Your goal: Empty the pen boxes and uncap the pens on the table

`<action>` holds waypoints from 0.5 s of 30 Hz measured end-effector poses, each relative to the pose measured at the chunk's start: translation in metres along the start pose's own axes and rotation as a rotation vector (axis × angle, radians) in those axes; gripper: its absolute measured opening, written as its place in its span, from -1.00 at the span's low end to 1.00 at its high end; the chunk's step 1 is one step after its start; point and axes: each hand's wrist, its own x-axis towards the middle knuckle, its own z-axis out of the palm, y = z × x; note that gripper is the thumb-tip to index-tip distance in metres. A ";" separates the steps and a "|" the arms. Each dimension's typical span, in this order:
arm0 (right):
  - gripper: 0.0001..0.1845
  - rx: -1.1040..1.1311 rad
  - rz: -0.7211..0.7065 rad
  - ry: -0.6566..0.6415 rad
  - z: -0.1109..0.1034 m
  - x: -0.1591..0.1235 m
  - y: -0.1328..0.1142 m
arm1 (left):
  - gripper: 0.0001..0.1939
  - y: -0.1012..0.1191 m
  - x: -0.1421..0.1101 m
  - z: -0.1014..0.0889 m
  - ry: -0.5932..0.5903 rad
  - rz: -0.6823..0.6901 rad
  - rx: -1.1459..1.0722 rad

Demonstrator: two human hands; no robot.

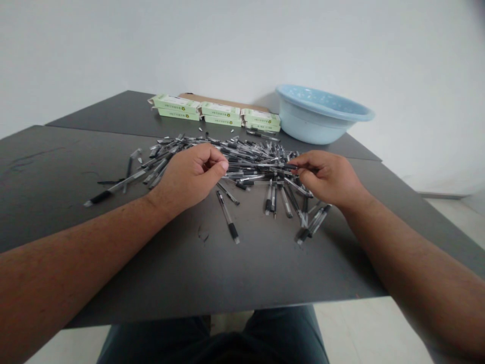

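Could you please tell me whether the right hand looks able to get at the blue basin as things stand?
Probably yes: the blue basin stands just beyond the right hand, with nothing tall between them. The hand appears to pinch a pen, though, so it may need freeing first.

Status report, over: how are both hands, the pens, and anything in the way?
Right hand pinching a pen; left hand: grip unclear. Loose pens crowd around both hands. Blue basin stands apart, behind.
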 end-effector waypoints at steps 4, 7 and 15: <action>-0.66 -0.003 -0.013 0.008 0.000 0.000 0.002 | -0.79 0.001 0.000 -0.001 0.007 -0.007 0.010; -0.66 -0.005 -0.013 0.008 0.001 0.000 0.003 | -0.80 0.002 0.000 -0.001 0.009 -0.010 0.002; -0.65 -0.011 0.002 -0.002 0.001 0.000 0.004 | -0.81 0.001 0.000 0.000 -0.006 -0.017 0.005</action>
